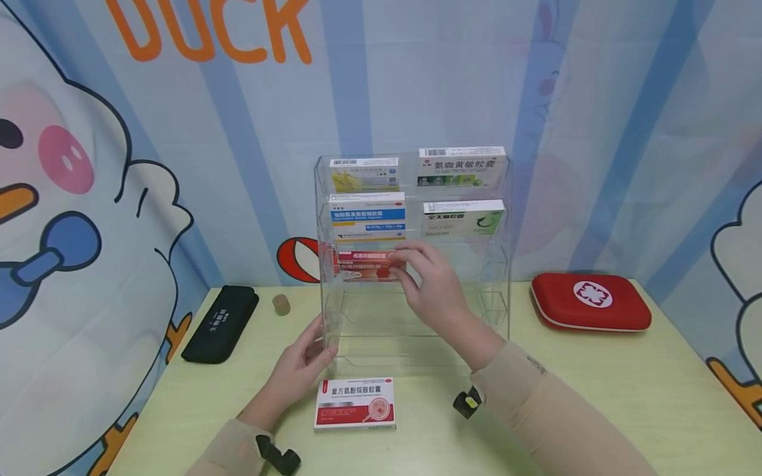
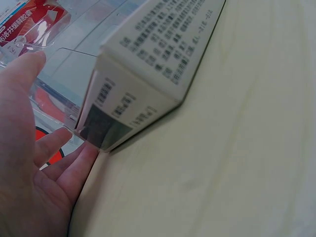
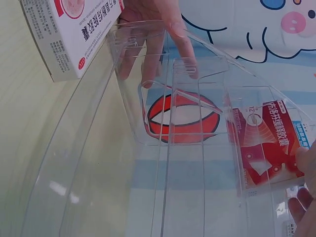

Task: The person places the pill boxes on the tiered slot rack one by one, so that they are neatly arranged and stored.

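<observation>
A clear tiered acrylic display rack (image 1: 417, 324) stands on the table. My right hand (image 1: 434, 284) pinches the right end of a red medicine box (image 1: 360, 266), which sits in the rack's third tier down at the left. In the right wrist view the same red box (image 3: 264, 143) shows through the clear plastic, fingertips at its edge. My left hand (image 1: 296, 370) holds the rack's lower left side, thumb at the front and fingers beyond the edge. A white-and-red medicine box (image 1: 354, 404) lies flat in front of the rack, close to the left hand.
Upper tiers hold a yellow-and-white box (image 1: 364, 177), a blue-and-white box (image 1: 367, 218), a white box with a green strip (image 1: 461, 168) and a white-and-green box (image 1: 463, 219). A black case (image 1: 220, 324) and small brown cylinder (image 1: 281, 304) lie left; a red case (image 1: 589, 302) lies right.
</observation>
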The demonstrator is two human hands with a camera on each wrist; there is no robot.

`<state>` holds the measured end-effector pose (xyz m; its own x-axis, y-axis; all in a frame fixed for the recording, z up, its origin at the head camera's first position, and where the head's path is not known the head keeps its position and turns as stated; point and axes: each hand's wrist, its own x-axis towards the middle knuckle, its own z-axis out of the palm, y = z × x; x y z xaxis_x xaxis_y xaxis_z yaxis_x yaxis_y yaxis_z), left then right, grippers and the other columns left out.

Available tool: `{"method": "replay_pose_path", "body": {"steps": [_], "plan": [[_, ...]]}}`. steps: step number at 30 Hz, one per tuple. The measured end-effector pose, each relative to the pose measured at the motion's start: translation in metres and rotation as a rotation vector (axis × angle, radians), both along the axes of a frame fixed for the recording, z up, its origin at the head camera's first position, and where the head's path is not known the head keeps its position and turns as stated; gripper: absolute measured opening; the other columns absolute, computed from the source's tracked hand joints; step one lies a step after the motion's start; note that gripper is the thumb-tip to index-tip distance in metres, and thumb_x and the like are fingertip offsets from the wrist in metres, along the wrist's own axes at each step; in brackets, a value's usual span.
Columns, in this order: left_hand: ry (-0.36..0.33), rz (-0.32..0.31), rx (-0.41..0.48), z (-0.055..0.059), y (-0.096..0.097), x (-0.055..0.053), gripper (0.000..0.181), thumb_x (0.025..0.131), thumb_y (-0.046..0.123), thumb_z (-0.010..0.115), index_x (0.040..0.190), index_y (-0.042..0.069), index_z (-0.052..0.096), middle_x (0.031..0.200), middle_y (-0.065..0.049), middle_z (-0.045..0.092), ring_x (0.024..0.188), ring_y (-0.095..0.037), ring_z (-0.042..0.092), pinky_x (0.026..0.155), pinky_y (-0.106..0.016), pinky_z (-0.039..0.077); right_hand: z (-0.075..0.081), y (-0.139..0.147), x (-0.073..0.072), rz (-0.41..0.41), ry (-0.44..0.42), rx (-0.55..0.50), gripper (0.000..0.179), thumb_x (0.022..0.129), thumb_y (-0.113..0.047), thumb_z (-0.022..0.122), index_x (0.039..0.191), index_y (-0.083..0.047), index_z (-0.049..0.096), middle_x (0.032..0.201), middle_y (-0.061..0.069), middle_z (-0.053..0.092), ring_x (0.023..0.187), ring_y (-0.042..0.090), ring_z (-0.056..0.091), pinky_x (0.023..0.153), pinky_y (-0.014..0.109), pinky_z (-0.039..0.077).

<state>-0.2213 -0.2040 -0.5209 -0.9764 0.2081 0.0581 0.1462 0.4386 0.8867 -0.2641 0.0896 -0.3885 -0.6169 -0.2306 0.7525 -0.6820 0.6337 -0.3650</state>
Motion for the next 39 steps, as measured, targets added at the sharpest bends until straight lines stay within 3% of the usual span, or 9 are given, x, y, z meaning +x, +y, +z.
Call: {"method": "replay_pose_path", "body": {"steps": [8,12,19,27,39], "plan": [[0.0,0.006,-0.004,0.0,0.001,0.0,0.079,0.11,0.036,0.069,0.175,0.043,0.024,0.178,-0.004,0.042,0.158,-0.038,0.052,0.123,-0.052,0.052,-0.002,0.002,0.018,0.053,0.155,-0.027,0.022,0.094,-0.01,0.087,0.113,-0.004,0.078,0.115,0.012,0.077,0.113,0.031,0.071,0.1,0.046,0.064],[-0.006,0.015,-0.012,0.0,0.001,0.0,0.079,0.11,0.035,0.069,0.175,0.044,0.024,0.178,-0.003,0.042,0.158,-0.038,0.052,0.123,-0.053,0.052,-0.006,0.003,0.029,0.11,0.181,-0.006,0.028,0.09,-0.009,0.09,0.116,-0.004,0.078,0.113,0.01,0.078,0.109,0.028,0.073,0.096,0.043,0.066],[-0.013,0.024,-0.008,0.001,0.001,0.0,0.078,0.11,0.034,0.069,0.174,0.044,0.025,0.177,-0.004,0.044,0.157,-0.038,0.054,0.123,-0.052,0.052,-0.018,0.006,0.047,0.17,0.127,0.051,0.034,0.09,-0.013,0.091,0.12,-0.004,0.077,0.115,0.009,0.079,0.112,0.026,0.076,0.1,0.043,0.066],[-0.014,0.019,-0.002,0.001,0.0,0.0,0.078,0.11,0.036,0.069,0.173,0.048,0.025,0.177,-0.002,0.044,0.157,-0.037,0.054,0.124,-0.054,0.051,-0.041,0.012,0.067,0.227,0.033,0.136,0.039,0.092,-0.021,0.09,0.125,-0.008,0.075,0.121,0.005,0.079,0.115,0.023,0.076,0.101,0.04,0.066],[-0.005,0.012,-0.007,-0.001,0.0,-0.001,0.079,0.11,0.037,0.069,0.174,0.047,0.024,0.178,-0.002,0.043,0.157,-0.037,0.054,0.124,-0.055,0.051,-0.068,0.019,0.097,0.264,-0.127,0.299,0.046,0.093,-0.032,0.09,0.131,-0.012,0.073,0.125,0.0,0.077,0.116,0.017,0.075,0.102,0.036,0.066]]}}
